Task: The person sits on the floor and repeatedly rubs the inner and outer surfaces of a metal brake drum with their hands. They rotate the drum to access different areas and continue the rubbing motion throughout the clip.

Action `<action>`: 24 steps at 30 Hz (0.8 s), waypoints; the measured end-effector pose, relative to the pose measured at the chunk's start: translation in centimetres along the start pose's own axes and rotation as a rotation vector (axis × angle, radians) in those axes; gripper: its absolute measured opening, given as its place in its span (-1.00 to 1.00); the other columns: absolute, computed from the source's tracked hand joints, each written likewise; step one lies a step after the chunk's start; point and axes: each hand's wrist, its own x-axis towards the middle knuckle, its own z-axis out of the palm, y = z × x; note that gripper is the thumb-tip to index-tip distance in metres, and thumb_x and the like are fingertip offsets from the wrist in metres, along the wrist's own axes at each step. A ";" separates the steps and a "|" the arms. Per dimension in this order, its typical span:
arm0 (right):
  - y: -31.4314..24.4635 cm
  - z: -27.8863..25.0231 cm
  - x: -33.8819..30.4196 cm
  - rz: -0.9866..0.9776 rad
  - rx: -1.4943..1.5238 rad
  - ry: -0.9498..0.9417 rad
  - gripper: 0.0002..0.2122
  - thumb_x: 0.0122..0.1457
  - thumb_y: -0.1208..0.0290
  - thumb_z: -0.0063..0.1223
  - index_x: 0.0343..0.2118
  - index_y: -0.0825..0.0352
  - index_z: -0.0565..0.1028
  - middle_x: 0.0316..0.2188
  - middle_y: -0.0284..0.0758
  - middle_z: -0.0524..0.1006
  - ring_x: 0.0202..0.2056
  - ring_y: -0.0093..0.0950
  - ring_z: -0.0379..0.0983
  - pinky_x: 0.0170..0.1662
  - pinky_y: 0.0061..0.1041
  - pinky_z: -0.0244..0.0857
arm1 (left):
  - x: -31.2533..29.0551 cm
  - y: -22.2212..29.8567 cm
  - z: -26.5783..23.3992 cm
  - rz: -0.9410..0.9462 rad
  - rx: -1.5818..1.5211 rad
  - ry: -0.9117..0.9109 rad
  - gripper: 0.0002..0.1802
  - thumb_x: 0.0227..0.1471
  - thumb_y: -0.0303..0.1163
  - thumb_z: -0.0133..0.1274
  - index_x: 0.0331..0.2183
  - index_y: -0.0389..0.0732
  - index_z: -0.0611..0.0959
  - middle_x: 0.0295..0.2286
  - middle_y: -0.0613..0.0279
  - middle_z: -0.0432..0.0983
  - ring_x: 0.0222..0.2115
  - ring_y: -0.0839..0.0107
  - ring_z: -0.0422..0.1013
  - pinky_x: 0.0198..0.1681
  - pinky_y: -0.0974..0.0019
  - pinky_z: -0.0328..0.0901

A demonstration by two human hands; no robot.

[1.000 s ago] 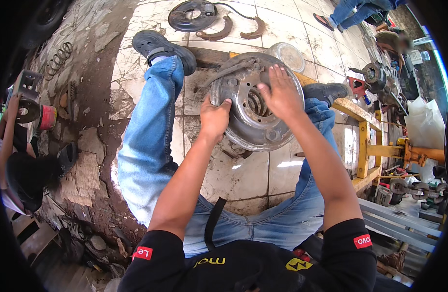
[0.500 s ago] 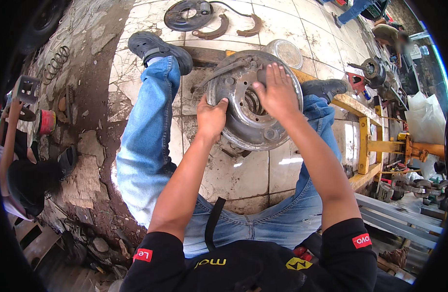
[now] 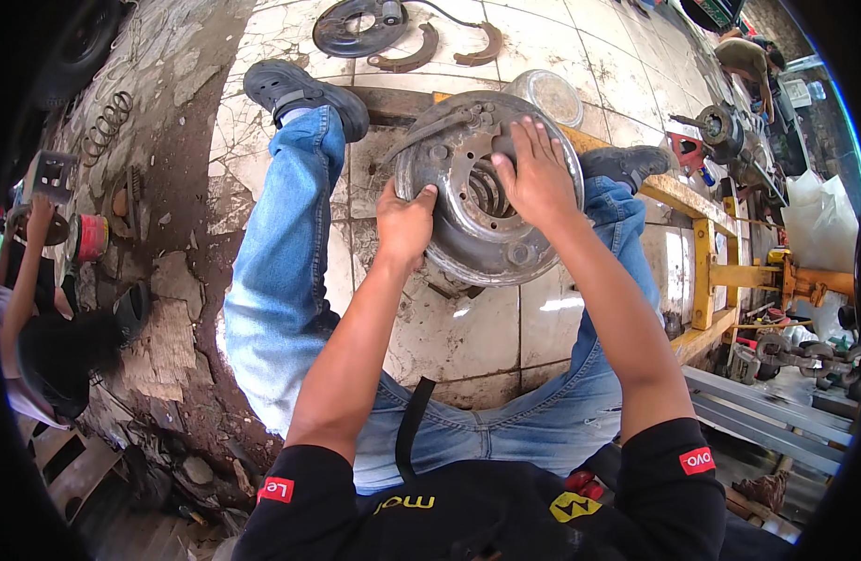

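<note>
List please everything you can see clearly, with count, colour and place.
drum: 1, grey, at both hands
backing plate: 1, black, top
brake shoes: 2, brown, top
round container: 1, pale, beyond drum
coil spring: 1, dark, left
tin: 1, red, left
stand: 1, yellow, right
plastic: count unclear, whitish, right
co-workers: at least 2, colours mixed, left, upper right
legs: 2, blue jeans, flanking drum
left hand: 1, bare, drum's left rim
right hand: 1, bare, drum's right side

far person's jeans-clad legs, gone from view
</note>
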 end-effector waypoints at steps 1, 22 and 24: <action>-0.4 0.1 -0.2 -0.045 0.017 -0.014 -0.43 0.32 0.01 -0.22 0.21 0.39 0.20 0.27 -0.01 0.16 0.33 -0.11 0.02 0.35 -0.09 -0.14 | 0.2 -0.3 -0.1 0.003 -0.006 -0.008 -0.54 0.10 -0.57 0.05 0.05 -0.42 0.39 -0.14 -0.08 0.52 -0.18 0.22 0.48 -0.09 0.25 0.37; -1.2 2.2 0.8 0.067 0.051 -0.008 -0.37 0.33 0.02 -0.28 0.27 0.46 0.12 0.30 0.08 0.08 0.34 -0.04 -0.06 0.36 -0.14 -0.14 | 0.0 0.0 0.1 -0.011 0.005 0.019 -0.59 0.08 -0.57 0.04 -0.01 -0.44 0.43 -0.17 -0.05 0.54 -0.19 0.25 0.48 -0.08 0.28 0.34; -2.1 1.9 0.0 0.039 0.014 -0.047 -0.32 0.34 -0.06 -0.34 0.28 0.46 0.10 0.32 0.05 0.05 0.36 -0.08 -0.10 0.37 -0.17 -0.17 | 0.0 0.1 0.0 -0.002 0.009 0.009 -0.59 0.08 -0.58 0.04 0.00 -0.44 0.43 -0.16 -0.05 0.54 -0.19 0.25 0.48 -0.07 0.28 0.35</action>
